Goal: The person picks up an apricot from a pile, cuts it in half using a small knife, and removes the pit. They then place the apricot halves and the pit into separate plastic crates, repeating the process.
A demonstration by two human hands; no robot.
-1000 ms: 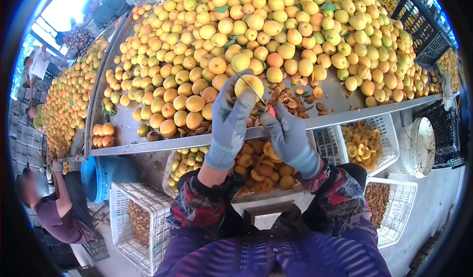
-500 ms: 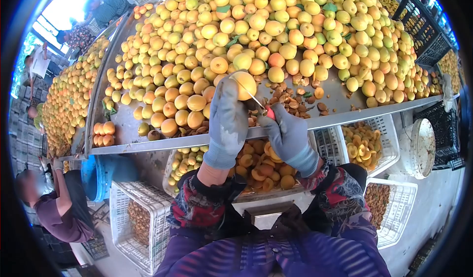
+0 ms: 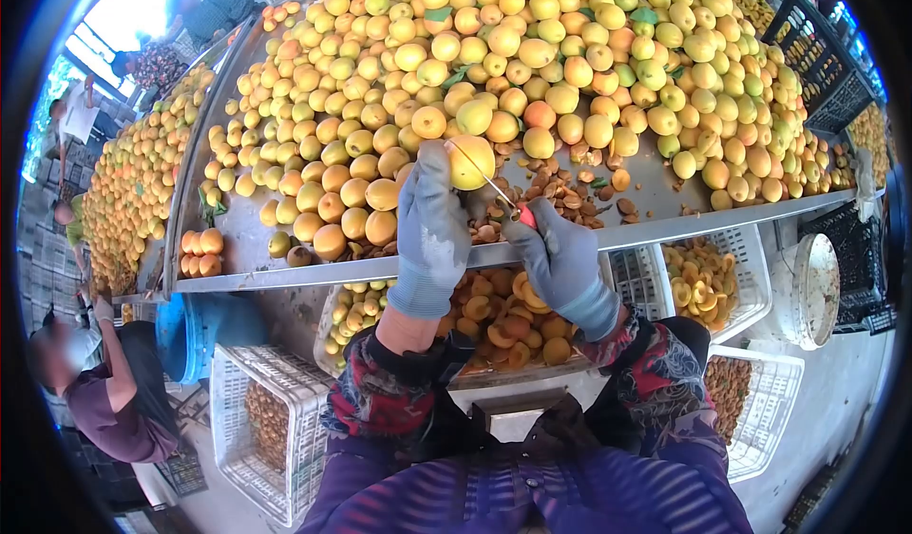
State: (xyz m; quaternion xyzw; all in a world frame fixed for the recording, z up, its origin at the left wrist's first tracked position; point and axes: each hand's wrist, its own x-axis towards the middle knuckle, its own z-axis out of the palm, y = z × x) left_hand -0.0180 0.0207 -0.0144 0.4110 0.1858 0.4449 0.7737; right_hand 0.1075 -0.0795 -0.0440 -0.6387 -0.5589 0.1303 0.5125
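Observation:
My left hand [image 3: 429, 230], in a grey work glove, grips a yellow apricot [image 3: 471, 162] just above the table's front edge. A dark cut line runs across the fruit's face. In my right hand [image 3: 562, 260], also gloved, is a small knife [image 3: 521, 213] with a red handle and a thin blade, its tip at the apricot. Behind both hands spreads a large heap of whole apricots [image 3: 532, 54]. Brown pits [image 3: 560, 192] lie scattered on the metal table [image 3: 655, 219] just past the knife.
Below the edge, a crate of halved apricots [image 3: 513, 320] stands between my arms. White crates [image 3: 285, 439] with pits flank my legs. A blue bucket [image 3: 195, 339] is left, a white bucket [image 3: 815, 292] right. A person [image 3: 119, 391] sits at far left.
Both hands stay almost in place with the apricot and knife. The view has shifted slightly, and the cut line across the apricot shows more clearly.

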